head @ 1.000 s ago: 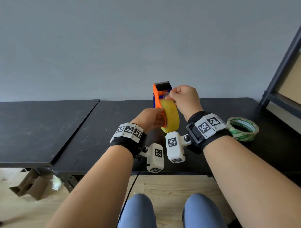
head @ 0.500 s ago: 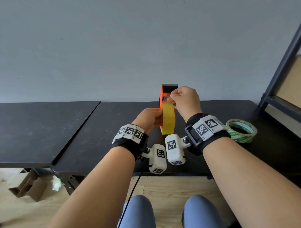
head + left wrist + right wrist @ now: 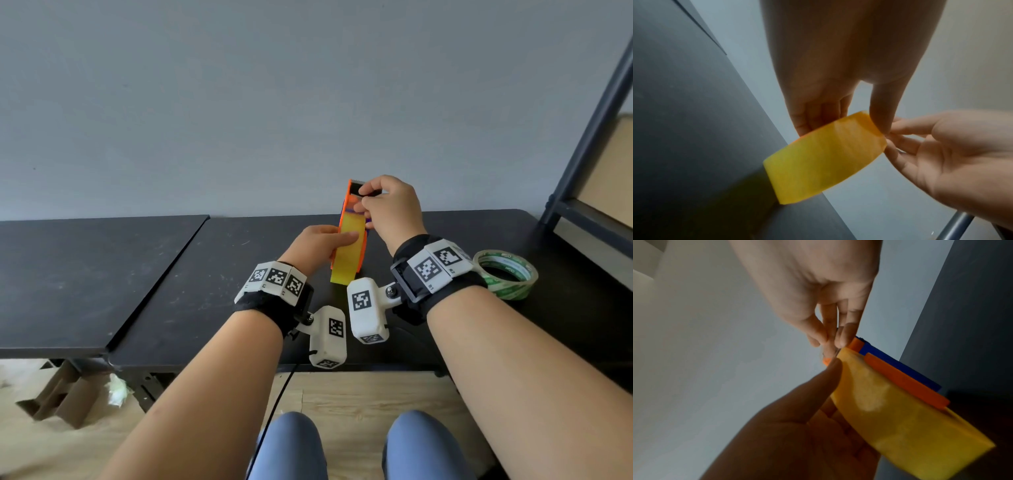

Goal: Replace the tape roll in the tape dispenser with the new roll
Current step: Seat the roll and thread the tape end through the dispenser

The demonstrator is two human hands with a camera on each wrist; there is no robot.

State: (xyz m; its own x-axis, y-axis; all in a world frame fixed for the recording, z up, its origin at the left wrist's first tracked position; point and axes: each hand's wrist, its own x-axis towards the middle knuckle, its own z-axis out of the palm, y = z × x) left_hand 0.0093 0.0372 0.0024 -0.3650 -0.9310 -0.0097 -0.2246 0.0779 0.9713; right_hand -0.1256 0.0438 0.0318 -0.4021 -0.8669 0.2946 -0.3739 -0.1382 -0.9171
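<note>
An orange and blue tape dispenser (image 3: 346, 205) stands upright above the black table (image 3: 171, 274), with a yellow tape roll (image 3: 347, 255) seated in it. My left hand (image 3: 337, 240) grips it from the left, thumb across the yellow roll (image 3: 824, 159) and fingers behind the frame. At the dispenser's top end, by the black cutter, my right hand (image 3: 363, 200) pinches the loose clear tape end between thumb and fingers. The right wrist view shows that pinch (image 3: 830, 344) just above the orange frame (image 3: 904, 381). A green-and-white tape roll (image 3: 505, 274) lies flat on the table to the right.
A second black tabletop (image 3: 85, 274) adjoins on the left. A dark metal shelf frame (image 3: 589, 137) rises at the right edge. Cardboard pieces (image 3: 58, 397) lie on the wooden floor under the table, and my knees are below its front edge.
My right hand has moved up from the top of the yellow roll to the cutter end of the dispenser. The dispenser has turned slightly in my left hand.
</note>
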